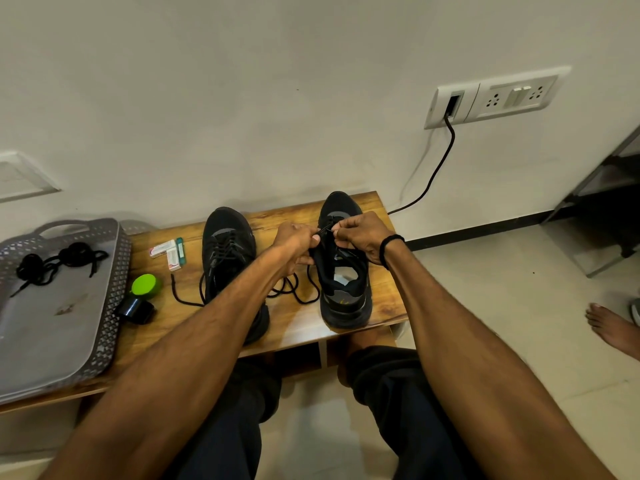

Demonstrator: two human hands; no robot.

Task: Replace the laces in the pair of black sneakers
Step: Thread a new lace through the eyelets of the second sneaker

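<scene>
Two black sneakers stand on a low wooden table, toes toward the wall. The left sneaker is laced, and a loose lace end trails off to its left. Both hands work over the right sneaker, near its front eyelets. My left hand and my right hand each pinch a black lace between the fingertips. The slack of this lace lies looped on the table between the two shoes.
A grey perforated tray at the left holds a bundle of black laces. Small boxes, a green lid and a black cylinder lie beside it. A black cable runs from the wall socket. Someone's bare foot is at the right.
</scene>
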